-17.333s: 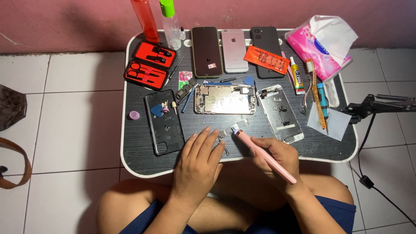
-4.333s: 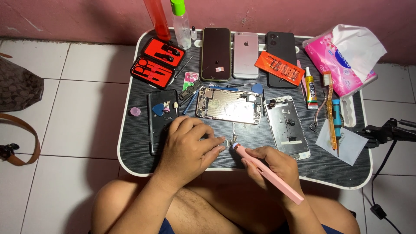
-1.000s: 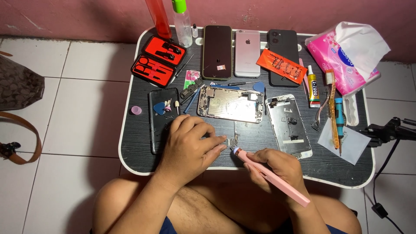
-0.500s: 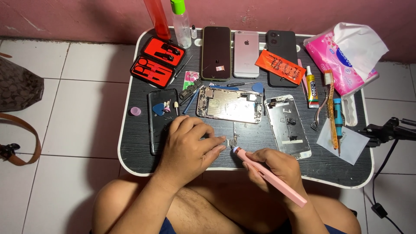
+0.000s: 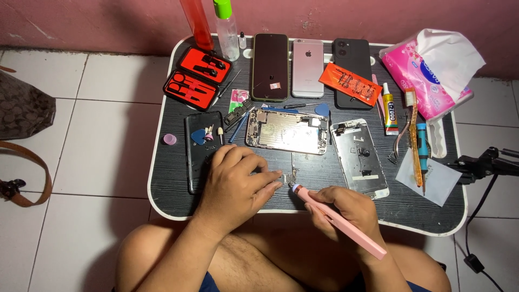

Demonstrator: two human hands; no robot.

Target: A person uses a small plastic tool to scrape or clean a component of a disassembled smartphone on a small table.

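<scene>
Down on the black lap table, both hands meet at one tiny target. The left hand lies palm-down with its fingers curled, fingertips pinching a small metal part against the tabletop near the front edge. The right hand grips a pink electric screwdriver like a pen, its body slanting back toward the person's lap, its tip right at that small part; whether the tip actually touches it, I cannot tell.

Just behind the part sits the opened phone chassis, insides up, and to its right the detached screen assembly lies face-down. Left of the hand, partly under it, a dark phone back panel carries a blue pick.

Along the far edge three phones line up: a black phone, a pink-backed phone and a dark phone with an orange screw packet resting across it. An open red tool case sits at the far left corner, with a red bottle and a clear bottle with a green cap behind it. Over on the right: a glue tube, a toothbrush and a pink tissue pack. A brown bag sits on the tiled floor to the left.
</scene>
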